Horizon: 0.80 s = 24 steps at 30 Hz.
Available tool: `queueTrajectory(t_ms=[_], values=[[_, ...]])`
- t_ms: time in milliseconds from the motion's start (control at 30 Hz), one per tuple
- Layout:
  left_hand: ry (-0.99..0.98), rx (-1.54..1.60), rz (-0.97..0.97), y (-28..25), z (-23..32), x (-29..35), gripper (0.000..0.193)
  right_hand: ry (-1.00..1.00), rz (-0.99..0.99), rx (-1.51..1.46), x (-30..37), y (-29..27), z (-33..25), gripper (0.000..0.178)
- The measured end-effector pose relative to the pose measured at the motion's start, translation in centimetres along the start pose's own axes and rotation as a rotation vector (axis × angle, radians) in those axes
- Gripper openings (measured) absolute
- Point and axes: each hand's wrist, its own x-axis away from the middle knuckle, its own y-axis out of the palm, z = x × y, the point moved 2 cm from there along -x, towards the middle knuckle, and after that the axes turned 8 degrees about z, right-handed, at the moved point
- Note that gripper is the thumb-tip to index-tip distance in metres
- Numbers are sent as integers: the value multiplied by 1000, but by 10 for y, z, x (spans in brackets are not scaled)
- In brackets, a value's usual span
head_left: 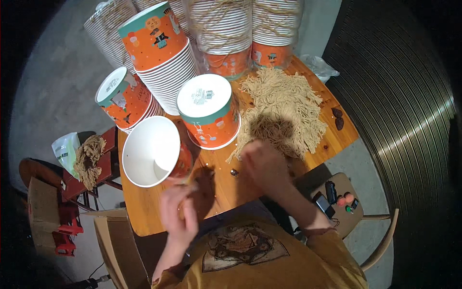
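A white-lined orange paper bucket [150, 152] leans with its mouth toward me on the wooden table. Just below its rim is my left hand [179, 207], slightly blurred, with fingers curled in; whatever they may hold does not show. My right hand [265, 164] is at the near edge of a heap of beige twine strands [288, 103], its fingers bent together. Its shadow falls on the strands, and what its fingertips grip cannot be made out. Close to the bucket, another orange bucket [207, 113] stands upside down. A small shiny round object [234, 172] lies between my hands.
Tall bucket stacks [161, 45] and plastic-wrapped stacks [224, 33] crowd the table's back. Two dark brown pieces [338, 119] lie by the right edge. A chair [342, 224] at right bears small items. At left are a red stool [84, 185] with twine, and a cardboard box [113, 241].
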Motion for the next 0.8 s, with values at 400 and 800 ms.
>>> queueTrajectory(t_ms=[400,800], values=[[-1073,1124,-94,30,-10,43,42,404,-243,-992,0,27,-81,10],[-1194,1163,-152,-1,-3,42,16,95,-132,-758,-8,24,-93,10]])
